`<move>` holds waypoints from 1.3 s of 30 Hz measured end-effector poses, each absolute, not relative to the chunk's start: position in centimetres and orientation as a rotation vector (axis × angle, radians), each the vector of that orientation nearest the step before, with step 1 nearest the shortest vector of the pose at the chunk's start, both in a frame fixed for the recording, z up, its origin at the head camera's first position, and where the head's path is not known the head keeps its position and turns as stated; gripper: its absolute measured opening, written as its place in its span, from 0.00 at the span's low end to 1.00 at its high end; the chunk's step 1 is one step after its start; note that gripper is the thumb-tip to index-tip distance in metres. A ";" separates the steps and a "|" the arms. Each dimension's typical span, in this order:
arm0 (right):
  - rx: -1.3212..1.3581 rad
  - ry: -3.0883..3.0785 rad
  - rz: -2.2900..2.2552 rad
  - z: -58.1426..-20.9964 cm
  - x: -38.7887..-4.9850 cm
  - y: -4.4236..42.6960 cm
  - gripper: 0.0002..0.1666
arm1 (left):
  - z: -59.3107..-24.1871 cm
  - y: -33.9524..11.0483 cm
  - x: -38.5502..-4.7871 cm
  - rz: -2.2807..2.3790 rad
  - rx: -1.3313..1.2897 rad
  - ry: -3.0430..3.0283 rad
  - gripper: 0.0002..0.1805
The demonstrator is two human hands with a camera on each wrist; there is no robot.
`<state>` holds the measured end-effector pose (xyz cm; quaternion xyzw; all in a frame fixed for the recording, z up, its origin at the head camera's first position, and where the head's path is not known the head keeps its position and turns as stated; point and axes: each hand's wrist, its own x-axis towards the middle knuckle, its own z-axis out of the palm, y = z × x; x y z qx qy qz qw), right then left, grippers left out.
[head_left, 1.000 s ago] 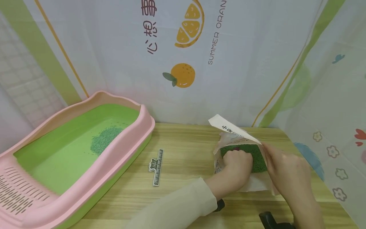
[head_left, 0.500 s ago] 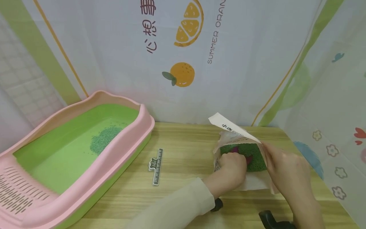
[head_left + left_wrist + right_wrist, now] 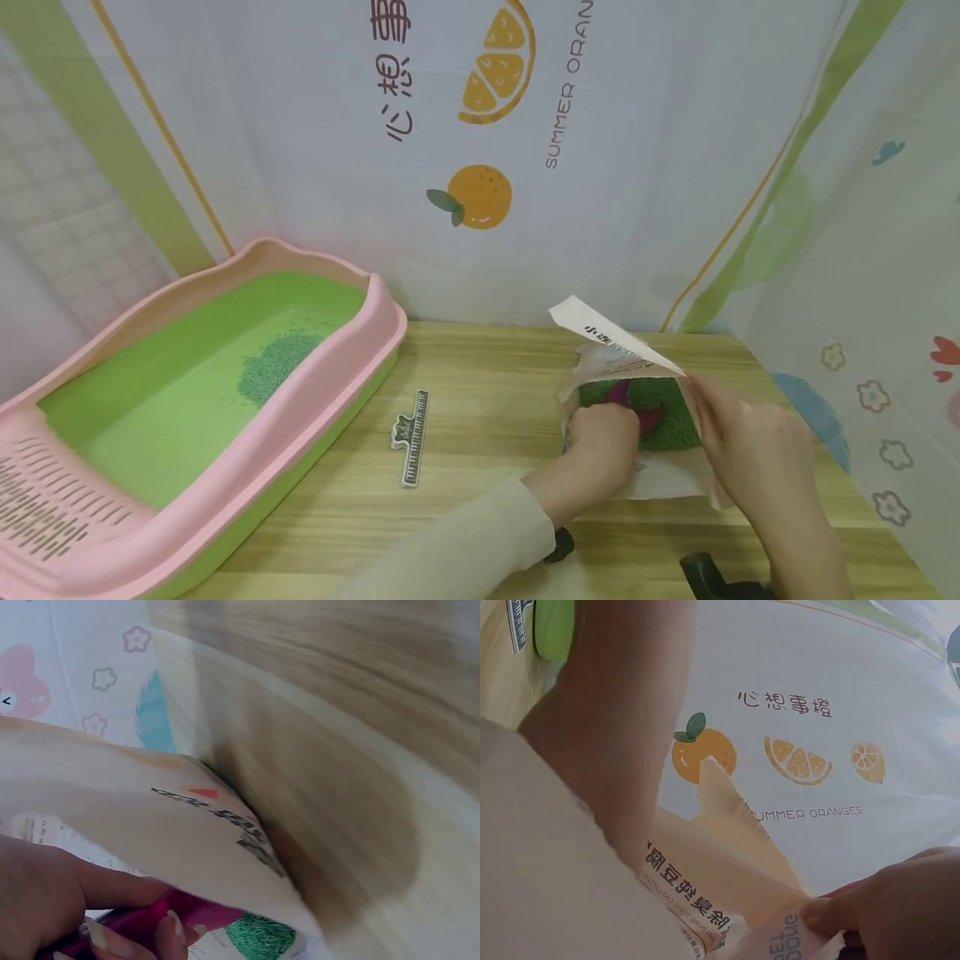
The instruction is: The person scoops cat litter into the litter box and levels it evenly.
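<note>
My left hand (image 3: 606,442) reaches into the mouth of an open cat litter bag (image 3: 600,364) and grips a magenta scoop (image 3: 648,419). In the left wrist view, fingers and thumb curl round the scoop's handle (image 3: 139,920). Green litter pellets (image 3: 671,417) lie around the scoop inside the bag. My right hand (image 3: 757,446) pinches the bag's right edge, holding the mouth apart. The right wrist view shows that thumb pressed on the printed paper (image 3: 780,930). Part of the scoop is hidden by the left hand.
A pink-rimmed green litter box (image 3: 330,433) stands on the left, with a small heap of green pellets (image 3: 279,367) inside. Between box and bag, a flat bear-shaped clip (image 3: 412,439) lies on the wooden table (image 3: 487,392). A printed curtain (image 3: 615,225) hangs behind.
My left hand has shifted slightly left and towards me inside the bag. More of the magenta scoop shows. My right hand keeps its grip on the bag's edge.
</note>
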<state>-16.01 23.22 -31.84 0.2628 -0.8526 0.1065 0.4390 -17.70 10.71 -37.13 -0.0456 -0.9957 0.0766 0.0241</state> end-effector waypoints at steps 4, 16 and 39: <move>0.649 -2.126 0.269 -31.9 -16.0 23.3 0.45 | -37.7 10.4 -17.7 0.228 -0.159 -3.063 0.08; 0.637 -2.158 0.273 -31.9 -15.9 23.4 0.47 | -39.2 9.7 -17.3 0.269 -0.156 -2.926 0.07; 0.628 -2.206 0.286 -32.0 -15.7 23.5 0.21 | -41.4 6.4 -16.1 0.233 -0.219 -2.624 0.11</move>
